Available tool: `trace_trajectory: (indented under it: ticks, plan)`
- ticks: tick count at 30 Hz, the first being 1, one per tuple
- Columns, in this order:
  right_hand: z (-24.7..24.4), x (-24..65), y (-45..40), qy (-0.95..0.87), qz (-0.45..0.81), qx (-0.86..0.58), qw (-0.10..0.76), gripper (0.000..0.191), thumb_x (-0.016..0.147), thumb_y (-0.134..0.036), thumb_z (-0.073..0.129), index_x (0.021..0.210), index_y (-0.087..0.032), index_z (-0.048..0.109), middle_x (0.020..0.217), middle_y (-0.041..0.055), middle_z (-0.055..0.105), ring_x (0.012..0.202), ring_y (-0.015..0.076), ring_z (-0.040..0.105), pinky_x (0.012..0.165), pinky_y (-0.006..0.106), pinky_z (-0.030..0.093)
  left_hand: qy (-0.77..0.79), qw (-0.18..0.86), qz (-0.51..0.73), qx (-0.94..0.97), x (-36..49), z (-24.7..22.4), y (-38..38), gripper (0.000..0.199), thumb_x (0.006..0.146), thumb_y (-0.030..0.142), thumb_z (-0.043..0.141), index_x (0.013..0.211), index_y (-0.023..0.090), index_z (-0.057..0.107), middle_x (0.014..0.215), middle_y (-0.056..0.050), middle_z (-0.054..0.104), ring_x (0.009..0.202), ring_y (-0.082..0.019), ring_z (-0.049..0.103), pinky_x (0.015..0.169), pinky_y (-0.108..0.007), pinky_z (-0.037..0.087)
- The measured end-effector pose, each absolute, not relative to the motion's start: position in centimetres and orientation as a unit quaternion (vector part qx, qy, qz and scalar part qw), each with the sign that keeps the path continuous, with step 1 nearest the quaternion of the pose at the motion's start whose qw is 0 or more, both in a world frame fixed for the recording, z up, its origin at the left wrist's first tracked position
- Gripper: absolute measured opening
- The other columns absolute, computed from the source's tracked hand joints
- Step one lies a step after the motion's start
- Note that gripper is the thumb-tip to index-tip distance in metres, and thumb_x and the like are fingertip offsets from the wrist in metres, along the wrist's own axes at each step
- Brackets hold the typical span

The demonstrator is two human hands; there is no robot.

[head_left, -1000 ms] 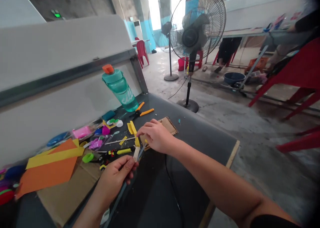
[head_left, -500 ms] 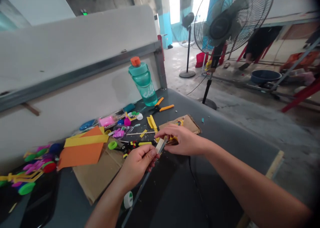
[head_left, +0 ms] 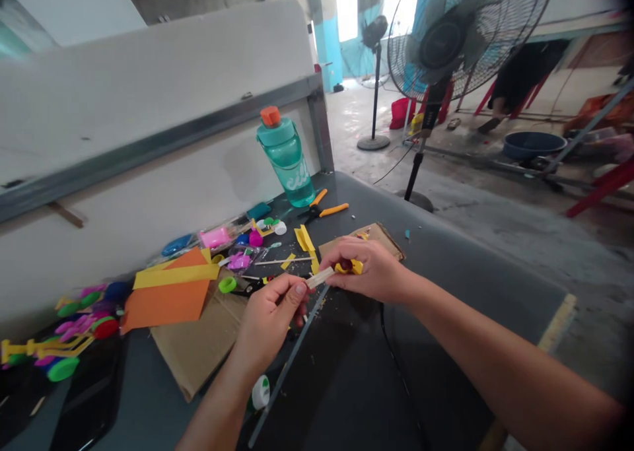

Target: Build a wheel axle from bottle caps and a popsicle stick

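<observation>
A short pale wooden piece [head_left: 319,278] is pinched between both hands over the dark table. My left hand [head_left: 277,309] grips its left end between thumb and fingers. The fingers of my right hand [head_left: 361,269] close on its right end. Just behind the right hand lies a piece of cardboard [head_left: 391,240], with a yellow item [head_left: 354,266] partly hidden by the fingers. Yellow folded strips [head_left: 304,238] and a thin stick [head_left: 282,261] lie beyond the hands.
A teal bottle [head_left: 287,160] stands near the partition, beside orange-handled pliers [head_left: 329,209]. Orange paper [head_left: 168,302] rests on cardboard [head_left: 191,355] at the left, near colourful toy parts [head_left: 74,332]. A white-capped container [head_left: 260,392] lies in front; a fan [head_left: 440,48] stands beyond the table.
The wooden piece has turned from steeply slanted to more nearly level between the fingers. The view has shifted slightly.
</observation>
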State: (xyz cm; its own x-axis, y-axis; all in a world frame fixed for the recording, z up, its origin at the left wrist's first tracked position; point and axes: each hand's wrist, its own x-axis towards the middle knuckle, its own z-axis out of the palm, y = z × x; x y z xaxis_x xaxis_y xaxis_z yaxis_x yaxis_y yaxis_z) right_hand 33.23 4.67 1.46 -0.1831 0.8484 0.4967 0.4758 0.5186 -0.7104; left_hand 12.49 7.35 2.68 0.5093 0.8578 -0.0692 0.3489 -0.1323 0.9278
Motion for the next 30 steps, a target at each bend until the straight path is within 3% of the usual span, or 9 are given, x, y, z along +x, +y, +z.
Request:
trace_trajectory:
  ticks: [6, 10, 22, 30]
  plan:
    - [1.6, 32.6, 4.4, -0.731, 0.171, -0.452, 0.482, 0.008, 0.078, -0.02, 0.066, 0.085, -0.018, 0.067, 0.073, 0.0002, 0.062, 0.066, 0.0106, 0.051, 0.062, 0.023, 0.042, 0.42, 0.302, 0.308, 0.798, 12.5, 2.4, 6.8, 0.02, 0.085, 0.037, 0.06, 0.094, 0.021, 0.067, 0.084, -0.003, 0.062, 0.072, -0.015, 0.059, 0.061, -0.025, 0.048]
    - [1.8, 32.3, 4.2, -0.724, 0.18, -0.456, 0.486, 0.008, 0.077, -0.019, 0.066, 0.085, -0.018, 0.067, 0.071, 0.0, 0.062, 0.065, 0.0104, 0.052, 0.059, 0.022, 0.042, 0.415, 0.236, 0.33, 0.814, 12.4, 2.5, 6.5, 0.018, 0.086, 0.033, 0.058, 0.094, 0.022, 0.071, 0.083, -0.003, 0.065, 0.071, -0.016, 0.06, 0.065, -0.028, 0.049]
    - [1.3, 32.3, 4.2, -0.716, 0.182, -0.453, 0.499, 0.008, 0.077, -0.023, 0.068, 0.083, -0.018, 0.07, 0.066, -0.0012, 0.059, 0.06, 0.0093, 0.051, 0.055, 0.022, 0.04, 0.415, 0.207, 0.341, 0.818, 12.4, 2.8, 6.4, 0.016, 0.085, 0.03, 0.059, 0.088, 0.024, 0.073, 0.075, 0.0, 0.067, 0.062, -0.013, 0.061, 0.06, -0.025, 0.049]
    - [1.5, 32.0, 4.2, -0.723, 0.146, -0.453, 0.5, 0.008, 0.081, -0.025, 0.064, 0.085, -0.019, 0.069, 0.068, 0.0006, 0.064, 0.063, 0.0117, 0.053, 0.058, 0.024, 0.043, 0.419, 0.259, 0.365, 0.79, 12.4, 2.5, 6.4, 0.025, 0.084, 0.03, 0.061, 0.107, 0.023, 0.069, 0.09, -0.003, 0.07, 0.07, -0.015, 0.064, 0.067, -0.028, 0.053]
